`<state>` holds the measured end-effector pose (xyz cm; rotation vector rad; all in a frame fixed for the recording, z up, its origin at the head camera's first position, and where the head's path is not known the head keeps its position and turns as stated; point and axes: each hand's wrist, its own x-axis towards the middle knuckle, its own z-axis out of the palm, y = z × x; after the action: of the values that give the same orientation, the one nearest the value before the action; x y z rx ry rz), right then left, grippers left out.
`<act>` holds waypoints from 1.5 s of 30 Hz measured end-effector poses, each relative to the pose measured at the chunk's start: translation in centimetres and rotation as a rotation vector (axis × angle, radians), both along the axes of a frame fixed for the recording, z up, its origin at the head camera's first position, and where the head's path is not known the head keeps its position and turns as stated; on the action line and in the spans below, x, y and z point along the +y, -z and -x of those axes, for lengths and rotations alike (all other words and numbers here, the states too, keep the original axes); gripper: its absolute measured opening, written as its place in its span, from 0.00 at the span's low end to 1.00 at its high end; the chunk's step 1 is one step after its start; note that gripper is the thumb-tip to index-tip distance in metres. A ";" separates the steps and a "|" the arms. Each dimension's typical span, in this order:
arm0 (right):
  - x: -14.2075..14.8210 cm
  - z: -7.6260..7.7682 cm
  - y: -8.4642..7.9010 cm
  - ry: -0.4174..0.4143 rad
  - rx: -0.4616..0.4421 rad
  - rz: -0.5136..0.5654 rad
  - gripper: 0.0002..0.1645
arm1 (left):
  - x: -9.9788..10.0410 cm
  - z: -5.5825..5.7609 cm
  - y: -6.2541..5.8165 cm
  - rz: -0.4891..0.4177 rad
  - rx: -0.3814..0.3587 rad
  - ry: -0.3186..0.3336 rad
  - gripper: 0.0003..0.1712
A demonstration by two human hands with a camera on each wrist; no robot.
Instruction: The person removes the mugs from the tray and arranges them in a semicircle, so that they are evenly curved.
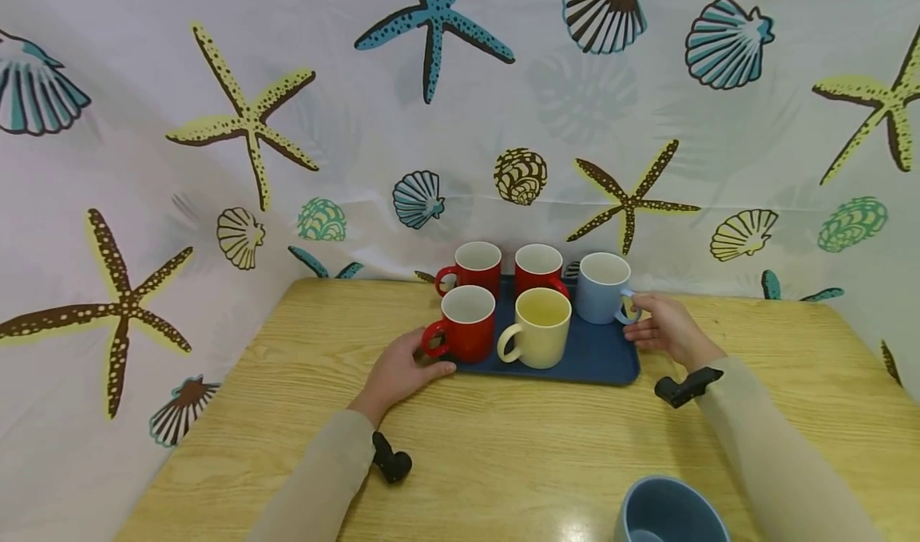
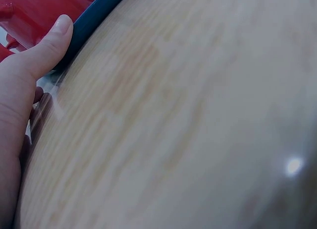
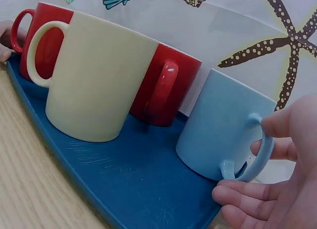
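Note:
My right hand [image 1: 668, 330] pinches the handle of a light blue mug [image 1: 602, 290] between thumb and index finger. That mug stands at the right end of a dark blue tray [image 1: 604, 358]; my other fingers lie by the tray's edge. My left hand [image 1: 402, 370] holds the tray's front left corner, thumb along the rim in the left wrist view; its other fingers are partly hidden. Beside it is a red mug [image 1: 469, 330]. A cream mug [image 1: 542, 338] stands in the tray's front middle. Behind are a red mug [image 1: 477, 264] at left and another red mug [image 1: 537, 264] at centre.
A grey-blue mug or cup [image 1: 668, 514] stands at the near edge of the view, partly cut off, close to my right forearm. The wooden table [image 1: 503, 430] meets a curtain [image 1: 460, 143] printed with starfish and shells right behind the tray.

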<state>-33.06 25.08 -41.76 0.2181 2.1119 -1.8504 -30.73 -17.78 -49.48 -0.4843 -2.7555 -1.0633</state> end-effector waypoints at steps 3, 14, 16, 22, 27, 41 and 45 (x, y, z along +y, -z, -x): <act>0.0 -0.3 0.0 0.006 0.001 0.005 0.20 | 0.0 0.1 0.1 0.006 0.003 0.003 0.27; 0.1 -1.4 -0.2 0.015 -0.001 0.038 0.18 | 0.0 0.0 -0.3 -0.004 -0.002 0.003 0.26; 0.2 -1.6 -0.2 0.008 0.009 0.037 0.18 | 0.0 0.0 -0.4 -0.008 -0.001 0.007 0.26; 0.5 -2.4 -0.1 0.001 0.037 -0.004 0.20 | 0.0 0.1 -0.5 -0.020 -0.007 0.014 0.25; 0.9 -2.8 0.1 -0.005 0.041 -0.013 0.20 | 0.2 0.0 -0.5 -0.030 -0.008 0.010 0.24; 1.5 -4.5 -0.2 -0.048 0.054 0.006 0.19 | 0.3 -0.2 -0.7 -0.026 -0.007 0.009 0.25; 1.7 -5.0 0.0 -0.070 0.061 0.004 0.20 | 0.3 -0.3 -0.7 -0.035 -0.023 0.010 0.24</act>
<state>-28.02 26.78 -41.71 0.0870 2.1278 -1.8433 -30.40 -17.45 -48.76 -0.4852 -2.7520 -1.1244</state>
